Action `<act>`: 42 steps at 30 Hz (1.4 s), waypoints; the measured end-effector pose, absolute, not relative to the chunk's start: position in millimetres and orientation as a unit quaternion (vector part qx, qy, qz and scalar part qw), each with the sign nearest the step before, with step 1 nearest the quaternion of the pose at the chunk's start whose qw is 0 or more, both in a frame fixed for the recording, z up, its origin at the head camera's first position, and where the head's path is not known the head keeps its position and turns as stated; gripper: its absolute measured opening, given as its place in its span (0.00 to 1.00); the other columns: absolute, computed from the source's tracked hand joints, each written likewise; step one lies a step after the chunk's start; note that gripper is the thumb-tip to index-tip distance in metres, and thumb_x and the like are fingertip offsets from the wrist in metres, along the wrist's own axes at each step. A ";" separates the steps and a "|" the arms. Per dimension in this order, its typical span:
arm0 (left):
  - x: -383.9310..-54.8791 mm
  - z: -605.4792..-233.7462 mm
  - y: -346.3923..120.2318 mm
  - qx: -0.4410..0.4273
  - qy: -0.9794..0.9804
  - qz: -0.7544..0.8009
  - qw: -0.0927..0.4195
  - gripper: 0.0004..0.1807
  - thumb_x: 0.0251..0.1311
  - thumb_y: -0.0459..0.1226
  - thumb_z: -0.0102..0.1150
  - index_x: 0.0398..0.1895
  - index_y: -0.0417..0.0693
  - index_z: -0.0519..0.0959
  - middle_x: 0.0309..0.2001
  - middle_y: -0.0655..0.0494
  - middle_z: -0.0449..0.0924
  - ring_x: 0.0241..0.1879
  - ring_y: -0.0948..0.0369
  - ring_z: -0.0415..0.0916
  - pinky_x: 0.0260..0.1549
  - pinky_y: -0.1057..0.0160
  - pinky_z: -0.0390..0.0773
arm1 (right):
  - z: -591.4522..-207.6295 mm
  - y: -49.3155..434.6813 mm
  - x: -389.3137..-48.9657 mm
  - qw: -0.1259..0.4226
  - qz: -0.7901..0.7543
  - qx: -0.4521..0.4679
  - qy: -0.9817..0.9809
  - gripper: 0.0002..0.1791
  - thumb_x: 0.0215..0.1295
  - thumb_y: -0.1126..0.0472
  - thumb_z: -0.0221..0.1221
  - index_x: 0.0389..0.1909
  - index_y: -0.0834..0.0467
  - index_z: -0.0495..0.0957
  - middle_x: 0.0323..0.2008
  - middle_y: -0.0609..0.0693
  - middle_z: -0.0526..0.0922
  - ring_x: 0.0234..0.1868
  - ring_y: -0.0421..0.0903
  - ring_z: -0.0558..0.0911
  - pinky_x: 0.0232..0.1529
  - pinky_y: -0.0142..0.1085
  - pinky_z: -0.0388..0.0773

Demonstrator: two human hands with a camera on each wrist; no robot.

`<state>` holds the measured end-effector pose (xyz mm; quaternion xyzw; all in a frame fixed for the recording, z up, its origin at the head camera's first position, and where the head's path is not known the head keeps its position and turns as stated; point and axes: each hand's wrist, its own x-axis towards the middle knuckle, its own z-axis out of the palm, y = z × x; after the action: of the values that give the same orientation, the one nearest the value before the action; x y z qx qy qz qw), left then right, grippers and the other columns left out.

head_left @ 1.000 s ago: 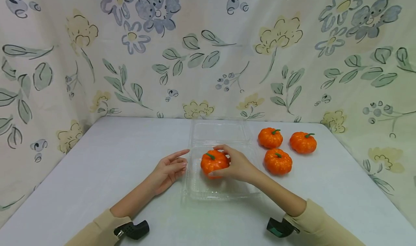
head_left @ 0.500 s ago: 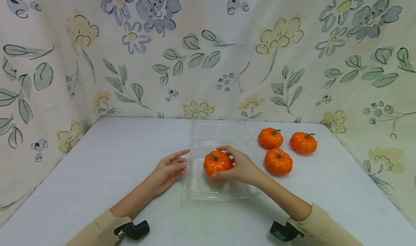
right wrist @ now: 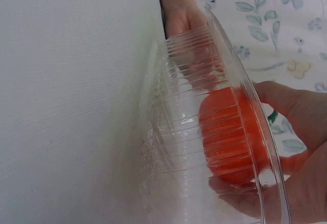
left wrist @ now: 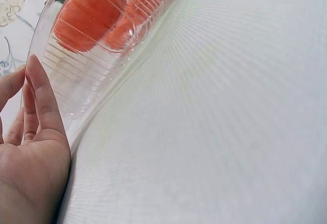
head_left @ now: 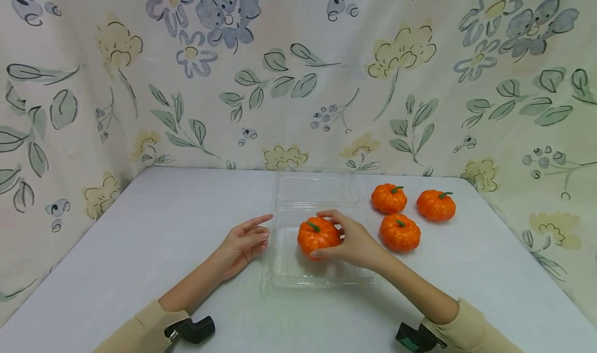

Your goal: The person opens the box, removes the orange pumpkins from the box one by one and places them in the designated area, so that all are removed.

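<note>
My right hand (head_left: 352,244) grips a small orange pumpkin (head_left: 318,235) with a green stem, inside the near half of an open clear plastic clamshell box (head_left: 289,270). In the right wrist view the pumpkin (right wrist: 230,137) shows through the ribbed box wall (right wrist: 173,147), with thumb and fingers curled round it. My left hand (head_left: 244,241) lies with straight fingers beside the box's left edge; in the left wrist view its fingers (left wrist: 43,99) touch the box wall (left wrist: 76,81). Three more pumpkins (head_left: 400,233) (head_left: 388,198) (head_left: 436,205) sit to the right of the box.
The white table (head_left: 140,249) is backed and flanked by a floral cloth (head_left: 298,73). The box's open lid (head_left: 317,189) lies flat behind the tray. Bare table surface stretches to the left and along the front.
My right hand has shifted the held pumpkin a little to the right within the box. The left hand and the three loose pumpkins have stayed put.
</note>
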<state>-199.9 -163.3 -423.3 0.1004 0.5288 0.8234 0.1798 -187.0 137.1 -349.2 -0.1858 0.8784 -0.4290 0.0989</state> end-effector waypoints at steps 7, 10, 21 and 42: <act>-200.0 -424.0 -163.9 0.104 0.532 0.821 0.178 0.32 0.74 0.23 0.51 0.79 0.33 0.60 0.44 0.56 0.79 0.38 0.68 0.81 0.43 0.74 0.85 | -346.0 140.6 -181.0 0.099 -0.433 -0.179 0.878 0.43 0.57 0.55 0.79 0.72 0.56 0.71 0.62 0.58 0.81 0.57 0.55 0.81 0.56 0.48 0.86; -199.8 -424.3 -163.6 0.106 0.530 0.822 0.177 0.32 0.74 0.22 0.51 0.79 0.33 0.60 0.44 0.56 0.79 0.39 0.68 0.81 0.43 0.74 0.85 | -344.3 142.4 -178.4 0.096 -0.429 -0.180 0.880 0.43 0.57 0.56 0.79 0.72 0.56 0.72 0.62 0.59 0.81 0.56 0.54 0.81 0.55 0.47 0.86; -200.3 -425.9 -163.3 0.117 0.529 0.822 0.176 0.32 0.74 0.23 0.51 0.80 0.32 0.59 0.44 0.56 0.79 0.39 0.68 0.82 0.43 0.74 0.85 | -343.3 150.9 -174.9 0.094 -0.429 -0.173 0.882 0.43 0.57 0.54 0.79 0.73 0.55 0.72 0.64 0.57 0.80 0.55 0.52 0.81 0.56 0.46 0.86; -199.0 -425.4 -163.9 0.118 0.527 0.824 0.174 0.31 0.74 0.23 0.52 0.79 0.34 0.62 0.44 0.57 0.80 0.39 0.68 0.82 0.44 0.73 0.85 | -339.0 161.3 -161.1 0.069 -0.429 -0.172 0.884 0.44 0.54 0.54 0.81 0.72 0.55 0.73 0.66 0.59 0.79 0.53 0.51 0.83 0.53 0.45 0.87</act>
<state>-199.0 -163.9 -425.4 0.1177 0.5265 0.8237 0.1743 -161.1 161.3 -339.0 -0.1716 0.8842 -0.4289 0.0695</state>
